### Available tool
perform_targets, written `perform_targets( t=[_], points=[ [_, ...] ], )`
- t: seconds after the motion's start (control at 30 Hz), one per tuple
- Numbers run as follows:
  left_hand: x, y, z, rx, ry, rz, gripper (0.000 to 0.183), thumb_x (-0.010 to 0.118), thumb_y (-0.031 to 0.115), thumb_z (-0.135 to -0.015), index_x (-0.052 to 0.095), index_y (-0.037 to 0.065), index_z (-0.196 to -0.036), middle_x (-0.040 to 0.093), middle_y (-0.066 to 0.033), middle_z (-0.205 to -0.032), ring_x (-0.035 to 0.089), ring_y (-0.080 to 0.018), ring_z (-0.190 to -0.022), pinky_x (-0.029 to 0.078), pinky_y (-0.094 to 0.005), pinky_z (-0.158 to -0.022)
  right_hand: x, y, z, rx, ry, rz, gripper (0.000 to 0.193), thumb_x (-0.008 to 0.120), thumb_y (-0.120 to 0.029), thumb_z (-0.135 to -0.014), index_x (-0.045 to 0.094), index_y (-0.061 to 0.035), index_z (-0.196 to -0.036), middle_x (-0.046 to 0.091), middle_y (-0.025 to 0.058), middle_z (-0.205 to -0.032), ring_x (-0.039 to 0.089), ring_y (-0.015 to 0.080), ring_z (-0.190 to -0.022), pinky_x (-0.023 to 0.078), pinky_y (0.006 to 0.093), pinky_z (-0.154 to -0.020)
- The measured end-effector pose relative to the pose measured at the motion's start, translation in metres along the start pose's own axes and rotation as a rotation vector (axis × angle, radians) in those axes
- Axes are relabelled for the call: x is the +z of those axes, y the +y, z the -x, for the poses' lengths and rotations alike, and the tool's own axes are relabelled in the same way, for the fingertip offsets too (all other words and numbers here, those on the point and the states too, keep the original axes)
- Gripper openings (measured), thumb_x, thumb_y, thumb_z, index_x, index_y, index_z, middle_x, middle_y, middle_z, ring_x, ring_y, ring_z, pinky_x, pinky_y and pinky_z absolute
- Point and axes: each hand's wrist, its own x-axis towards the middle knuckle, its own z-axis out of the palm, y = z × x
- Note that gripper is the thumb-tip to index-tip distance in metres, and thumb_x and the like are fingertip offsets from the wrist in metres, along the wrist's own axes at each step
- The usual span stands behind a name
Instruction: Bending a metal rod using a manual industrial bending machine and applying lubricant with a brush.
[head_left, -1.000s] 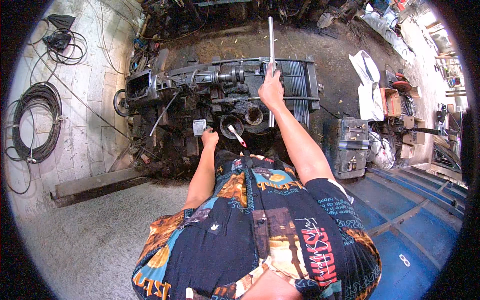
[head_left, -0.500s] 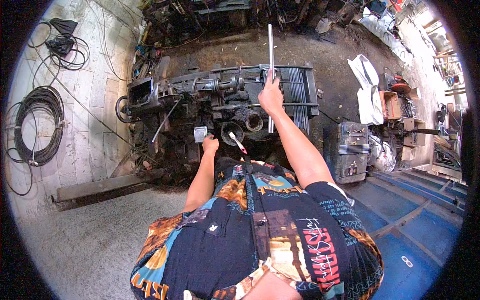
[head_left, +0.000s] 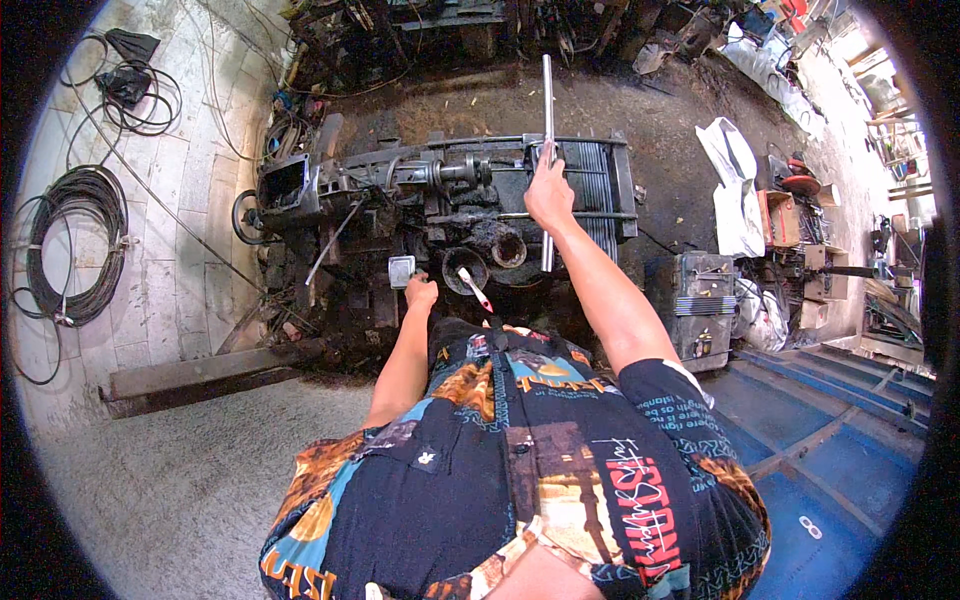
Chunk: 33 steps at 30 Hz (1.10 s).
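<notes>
My right hand is closed around a long, bright metal bar, which lies crosswise over the right part of a dark, greasy machine. The bar sticks out beyond the hand at both ends. Close to the machine's front edge, my left hand has its fingers curled at the side of a small pale-grey box; what they grip, if anything, is hidden. Between my hands, a brush with pale bristles rests in a round, dark container. Right of it is a round, open-topped part.
A coiled black cable lies on the pale tiles at left. To the right stand a grey metal case, a white sheet-like bag and several boxes. Blue panels cover the lower right. A beam lies at lower left.
My right hand and the metal bar have shifted very slightly right and nearer, while the view itself has moved a little. My left hand stays beside the grey box.
</notes>
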Motion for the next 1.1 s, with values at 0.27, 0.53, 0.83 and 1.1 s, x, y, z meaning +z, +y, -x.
perform_targets(
  t=[0.27, 0.53, 0.83, 1.1],
  points=[
    [-0.001, -0.005, -0.002, 0.049, 0.005, -0.02, 0.045, 0.063, 0.018, -0.083, 0.059, 0.017, -0.129, 0.067, -0.0137, -0.109, 0.066, -0.0237, -0.091, 0.053, -0.0384, -0.082, 0.0, -0.003, -0.038, 0.087, 0.018, 0.051, 0.073, 0.048, -0.01, -0.089, 0.009, 0.0019, -0.149, 0.058, 0.0277, -0.11, 0.066, 0.0388, -0.091, 0.055, 0.0466, -0.076],
    [-0.008, 0.011, 0.032, -0.022, -0.005, 0.025, 0.043, 0.067, 0.024, -0.084, 0.061, 0.016, -0.125, 0.067, -0.0126, -0.112, 0.066, -0.0278, -0.096, 0.052, -0.0398, -0.086, -0.002, -0.001, -0.045, 0.148, -0.014, 0.01, 0.064, 0.05, -0.011, -0.088, 0.021, 0.0041, -0.143, 0.058, 0.0278, -0.112, 0.064, 0.0385, -0.099, 0.052, 0.0459, -0.083],
    [0.0, 0.001, 0.014, 0.043, 0.019, -0.008, 0.043, 0.066, 0.023, -0.083, 0.061, 0.015, -0.125, 0.066, -0.0157, -0.113, 0.064, -0.0285, -0.103, 0.051, -0.0395, -0.089, 0.001, 0.0, -0.043, 0.105, 0.079, 0.02, 0.071, 0.049, -0.008, -0.084, 0.019, -0.004, -0.148, 0.046, 0.03, -0.123, 0.062, 0.0437, -0.094, 0.05, 0.0507, -0.084],
    [-0.02, 0.031, 0.054, 0.004, -0.015, -0.011, 0.041, 0.063, 0.02, -0.088, 0.059, 0.015, -0.128, 0.064, -0.0149, -0.117, 0.067, -0.0266, -0.091, 0.054, -0.0394, -0.082, 0.006, 0.01, -0.047, -0.033, 0.118, 0.039, 0.073, 0.051, -0.002, -0.08, 0.024, -0.0065, -0.148, 0.043, 0.0242, -0.121, 0.06, 0.0423, -0.095, 0.051, 0.0499, -0.08]
  ],
)
